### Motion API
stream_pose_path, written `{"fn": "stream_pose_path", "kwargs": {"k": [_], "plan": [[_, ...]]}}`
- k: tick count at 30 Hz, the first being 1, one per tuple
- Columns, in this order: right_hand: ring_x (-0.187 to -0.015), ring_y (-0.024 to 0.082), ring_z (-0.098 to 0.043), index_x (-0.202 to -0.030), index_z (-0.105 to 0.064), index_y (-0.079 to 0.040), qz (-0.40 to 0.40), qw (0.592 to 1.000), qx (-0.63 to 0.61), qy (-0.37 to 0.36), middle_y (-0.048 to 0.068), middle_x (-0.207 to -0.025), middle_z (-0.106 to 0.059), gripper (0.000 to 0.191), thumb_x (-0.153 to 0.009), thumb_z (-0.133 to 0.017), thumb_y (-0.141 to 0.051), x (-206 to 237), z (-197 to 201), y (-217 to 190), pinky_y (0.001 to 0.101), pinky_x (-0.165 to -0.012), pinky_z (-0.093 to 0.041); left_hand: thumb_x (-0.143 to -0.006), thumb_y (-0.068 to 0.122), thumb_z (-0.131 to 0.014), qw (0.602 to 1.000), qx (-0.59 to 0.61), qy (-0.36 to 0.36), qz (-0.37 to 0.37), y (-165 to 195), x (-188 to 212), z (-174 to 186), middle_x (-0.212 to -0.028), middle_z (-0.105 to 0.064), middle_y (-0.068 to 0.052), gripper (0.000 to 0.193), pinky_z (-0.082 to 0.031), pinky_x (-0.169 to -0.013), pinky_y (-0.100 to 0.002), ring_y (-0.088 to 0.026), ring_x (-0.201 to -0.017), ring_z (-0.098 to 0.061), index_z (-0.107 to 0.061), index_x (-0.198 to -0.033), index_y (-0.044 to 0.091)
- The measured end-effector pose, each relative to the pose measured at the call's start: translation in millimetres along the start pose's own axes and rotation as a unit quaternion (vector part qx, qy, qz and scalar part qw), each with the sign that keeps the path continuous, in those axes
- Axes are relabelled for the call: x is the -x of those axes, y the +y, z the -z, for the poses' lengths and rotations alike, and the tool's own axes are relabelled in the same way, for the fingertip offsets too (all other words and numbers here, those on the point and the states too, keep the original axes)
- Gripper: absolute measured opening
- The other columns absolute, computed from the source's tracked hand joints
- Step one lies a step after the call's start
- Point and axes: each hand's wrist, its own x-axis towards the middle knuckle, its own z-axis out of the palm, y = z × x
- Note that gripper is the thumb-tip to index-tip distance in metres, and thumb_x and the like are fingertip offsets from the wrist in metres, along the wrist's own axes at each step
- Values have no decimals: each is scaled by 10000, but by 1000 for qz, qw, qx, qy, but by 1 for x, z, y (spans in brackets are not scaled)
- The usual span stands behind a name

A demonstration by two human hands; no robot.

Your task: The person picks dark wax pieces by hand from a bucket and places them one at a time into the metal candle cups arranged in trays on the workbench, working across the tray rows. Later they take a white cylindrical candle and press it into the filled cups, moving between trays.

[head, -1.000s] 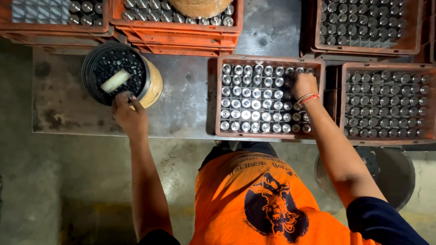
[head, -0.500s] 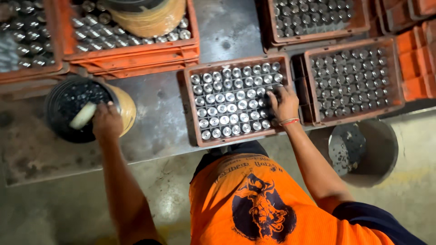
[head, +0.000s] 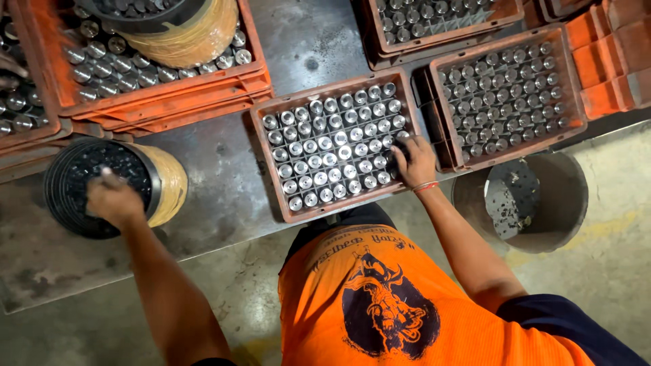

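My left hand (head: 114, 201) reaches into a black bucket (head: 62, 203) of small dark parts at the left of the metal table. Its fingers close over a pale tool (head: 106, 175), of which only the tip shows. My right hand (head: 414, 160) rests with spread fingers on the tops of the shiny metal cylinders (head: 332, 150). These stand upright in the orange-brown crate (head: 266, 157) in front of me, and the hand lies at the crate's right edge. Nothing shows in its grip.
More crates of cylinders stand at the right (head: 571, 88), back (head: 380, 34) and back left (head: 169, 102), the last with a tape-wrapped bucket (head: 193, 37) on top. A grey bucket (head: 563, 203) with metal scraps sits on the floor at right.
My left hand has moved from the bucket's rim down onto the pale tool inside. My right hand stays at the crate's right edge. The view has shifted and tilted.
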Motion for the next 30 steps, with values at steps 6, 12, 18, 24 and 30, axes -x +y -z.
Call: {"fn": "stream_pose_path", "kwargs": {"k": [6,12,18,24,30], "plan": [[-957,375,-662,-1104,-707,-38,43,998,-52,11,166,-1027,-680,207,-958,-745,-180,-8,21,-41,447,-828,-533,-1072,459,-574,902,268,-22,338,24,16,26,-770,-611,-62,436,-451,-571,-397,-195,-643,-570,-617,-912,55],[-843,280,-703,-1174,-724,-61,103,943,-253,-192,107,-947,-722,315,-903,-756,-218,-4,30,-123,390,-765,-553,-1020,283,-649,859,304,-400,99,157,149,8,-713,-670,10,248,-470,-549,-252,-85,-606,-606,-724,-935,62],[-916,338,-711,-1055,-703,-52,231,902,-203,-303,136,-1013,-741,278,-848,-786,-218,-10,24,-151,425,-798,-568,-976,279,-686,648,428,-618,122,228,215,-20,-658,-610,24,243,-381,-479,-236,-66,-554,-519,-756,-920,54],[-729,316,-743,-946,-745,-66,155,875,-181,-421,136,-834,-749,188,-834,-797,-209,-16,11,-133,413,-683,-581,-1035,350,-605,619,392,-668,132,222,224,-18,-627,-531,53,339,-366,-459,-212,-41,-528,-467,-723,-912,57],[-804,397,-701,-875,-708,-46,87,979,-15,-183,205,-855,-713,180,-762,-810,-141,-82,-26,-72,471,-698,-548,-1078,388,-475,563,392,-687,241,211,249,-24,-686,-532,20,400,-348,-460,-222,-71,-547,-450,-641,-893,76]]}}
